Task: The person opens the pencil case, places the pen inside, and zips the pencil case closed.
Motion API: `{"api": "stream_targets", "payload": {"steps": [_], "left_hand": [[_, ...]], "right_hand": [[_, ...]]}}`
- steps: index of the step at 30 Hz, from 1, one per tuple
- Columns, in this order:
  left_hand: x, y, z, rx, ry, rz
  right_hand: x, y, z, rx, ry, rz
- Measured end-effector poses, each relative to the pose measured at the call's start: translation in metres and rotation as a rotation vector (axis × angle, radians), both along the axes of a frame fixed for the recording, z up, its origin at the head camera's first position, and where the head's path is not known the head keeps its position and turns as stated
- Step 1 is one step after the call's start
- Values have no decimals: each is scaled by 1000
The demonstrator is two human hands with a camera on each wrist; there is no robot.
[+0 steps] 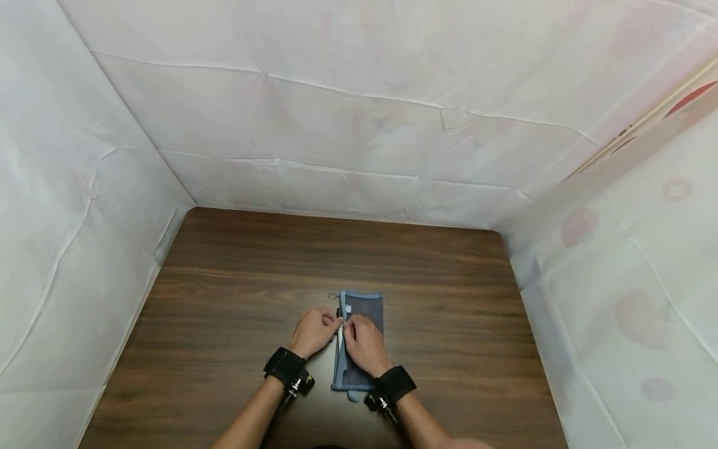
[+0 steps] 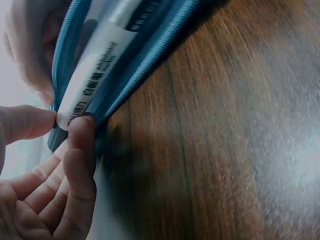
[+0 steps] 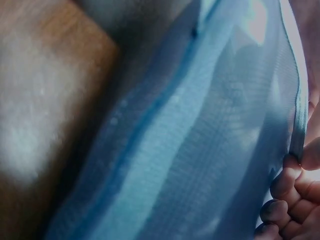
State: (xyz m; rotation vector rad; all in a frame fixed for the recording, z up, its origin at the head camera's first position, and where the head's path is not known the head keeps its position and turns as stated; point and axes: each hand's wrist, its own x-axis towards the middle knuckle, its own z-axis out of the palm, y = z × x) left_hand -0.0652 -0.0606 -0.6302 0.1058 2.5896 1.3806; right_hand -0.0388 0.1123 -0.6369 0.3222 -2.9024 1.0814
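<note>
A blue-edged mesh zipper pouch (image 1: pixel 364 377) lies upright in front of me on the wooden table, its zipper side to the left. A white whiteboard marker (image 2: pixel 95 70) with black lettering lies lengthwise between the parted zipper edges of the pouch mouth. My left hand (image 1: pixel 315 332) pinches the marker's near end between thumb (image 2: pixel 30 121) and forefinger, as the left wrist view shows. Across the pouch lies my right hand (image 1: pixel 366 344), pinching its zipper edge (image 3: pixel 298 125) with thumb and bent fingers. The mesh (image 3: pixel 215 135) fills most of the right wrist view.
The dark wooden table (image 1: pixel 235 268) extends around the pouch on all sides. White sheeting (image 1: pixel 336 137) hangs along its back, with more on the left and right. A thin cord loop (image 1: pixel 333 296) sticks out at the pouch's far left corner.
</note>
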Motion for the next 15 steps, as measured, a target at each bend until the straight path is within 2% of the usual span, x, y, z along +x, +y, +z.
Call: {"api": "stream_targets", "payload": {"steps": [6, 8, 15], "left_hand": [[-2, -2, -9, 135, -105, -39], [-2, -3, -11, 170, -119, -43], [-3, -3, -13, 173, -134, -45]], "right_hand": [[0, 0, -1, -23, -30, 4], [-1, 0, -1, -28, -36, 4], [-1, 2, -1, -42, -23, 7]]}}
